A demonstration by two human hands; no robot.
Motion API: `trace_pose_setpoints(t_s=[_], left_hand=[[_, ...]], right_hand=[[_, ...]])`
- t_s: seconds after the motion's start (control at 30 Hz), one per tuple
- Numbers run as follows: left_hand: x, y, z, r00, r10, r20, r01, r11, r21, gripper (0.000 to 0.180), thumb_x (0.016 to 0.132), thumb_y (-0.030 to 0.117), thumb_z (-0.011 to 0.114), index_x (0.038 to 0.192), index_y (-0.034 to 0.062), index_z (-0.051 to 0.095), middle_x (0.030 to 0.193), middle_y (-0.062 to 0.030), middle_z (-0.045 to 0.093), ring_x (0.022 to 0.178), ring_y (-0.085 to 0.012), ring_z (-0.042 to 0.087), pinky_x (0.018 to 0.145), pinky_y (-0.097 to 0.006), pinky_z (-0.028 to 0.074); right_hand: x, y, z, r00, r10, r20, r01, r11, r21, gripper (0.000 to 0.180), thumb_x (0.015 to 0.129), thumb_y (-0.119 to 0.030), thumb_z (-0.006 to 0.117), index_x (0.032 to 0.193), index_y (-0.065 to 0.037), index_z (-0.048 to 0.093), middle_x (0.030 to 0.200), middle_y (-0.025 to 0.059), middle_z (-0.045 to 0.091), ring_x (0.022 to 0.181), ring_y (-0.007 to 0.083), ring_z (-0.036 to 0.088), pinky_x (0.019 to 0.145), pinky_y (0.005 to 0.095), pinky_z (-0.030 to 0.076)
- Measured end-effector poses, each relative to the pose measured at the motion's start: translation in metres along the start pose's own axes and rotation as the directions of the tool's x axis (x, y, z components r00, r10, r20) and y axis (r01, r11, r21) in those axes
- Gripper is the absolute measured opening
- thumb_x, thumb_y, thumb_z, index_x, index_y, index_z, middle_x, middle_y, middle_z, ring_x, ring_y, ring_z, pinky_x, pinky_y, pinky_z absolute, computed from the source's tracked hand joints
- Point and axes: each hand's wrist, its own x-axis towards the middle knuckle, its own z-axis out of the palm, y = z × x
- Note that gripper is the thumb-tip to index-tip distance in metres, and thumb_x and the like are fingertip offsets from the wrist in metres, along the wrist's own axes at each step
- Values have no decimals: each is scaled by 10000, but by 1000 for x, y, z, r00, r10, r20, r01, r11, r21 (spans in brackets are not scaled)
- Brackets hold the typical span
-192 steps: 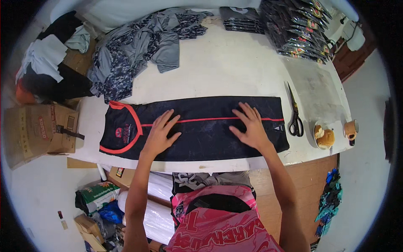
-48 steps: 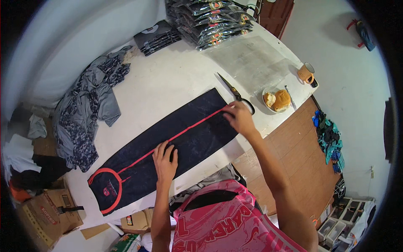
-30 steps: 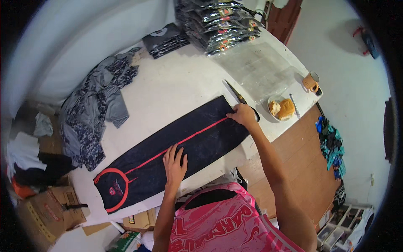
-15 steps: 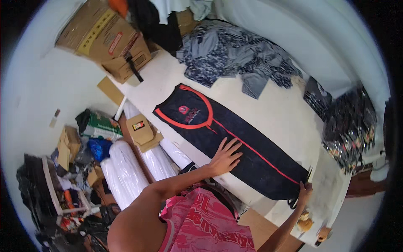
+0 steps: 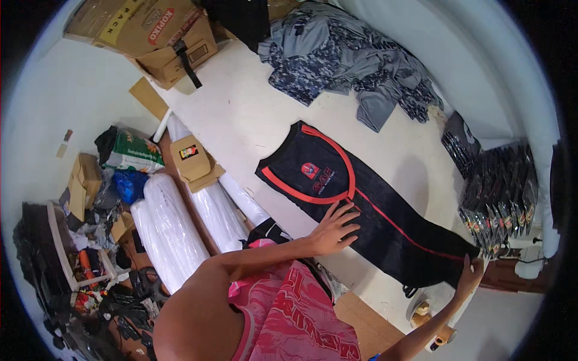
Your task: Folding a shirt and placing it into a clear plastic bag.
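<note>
The white table (image 5: 235,108) has at its end a cardboard box (image 5: 191,51) with printed labels, cut off above. The black shirt (image 5: 385,240), lettered inside its collar, is on the table. The left hand (image 5: 331,231) touches it, fingers spread; the right hand (image 5: 471,277), almost closed, grips its far end. A small plate (image 5: 412,314) holds bread (image 5: 423,308).
</note>
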Motion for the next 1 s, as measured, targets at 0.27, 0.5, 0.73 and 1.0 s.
trace_pose_setpoints(t_s=[0.27, 0.5, 0.73, 1.0], left_hand=[[44, -28, -41, 844, -502, 188, 427, 417, -802, 486, 1037, 395, 445, 1202, -32, 608, 1043, -141, 683, 1007, -210, 664, 919, -342, 509], [39, -136, -87, 598, -802, 2, 715, 532, -453, 628, 877, 462, 691, 1178, -85, 617, 1092, -224, 682, 997, -266, 668, 886, -327, 498], [16, -168, -85, 675, -735, -70, 679, 655, -330, 419, 796, 244, 798, 1064, -41, 649, 830, -145, 672, 771, -222, 656, 705, -330, 527], [16, -37, -28, 508, -657, 557, 834, 211, -511, 428, 839, 131, 775, 1181, -29, 572, 1010, -137, 666, 880, -205, 673, 703, -343, 612]], right_hand=[[-5, -271, 112, 931, -138, 339, 5, 931, 365, 265, 829, -160, 762, 979, 10, 624, 871, 149, 689, 700, 214, 683, 639, 302, 527], [-116, -308, 190, 863, -331, 381, -21, 730, 683, 529, 794, -248, 803, 1216, -12, 586, 1218, 209, 628, 1119, 354, 620, 955, 440, 486], [-172, -217, 216, 815, -299, 497, 232, 953, 193, 765, 814, -462, 735, 1412, -63, 471, 1550, 226, 295, 1454, 385, 244, 1161, 566, 167], [-72, -54, 202, 878, -319, 358, 336, 942, 15, 673, 732, -324, 799, 1340, -138, 581, 1520, 176, 382, 1439, 378, 287, 1152, 565, 221]])
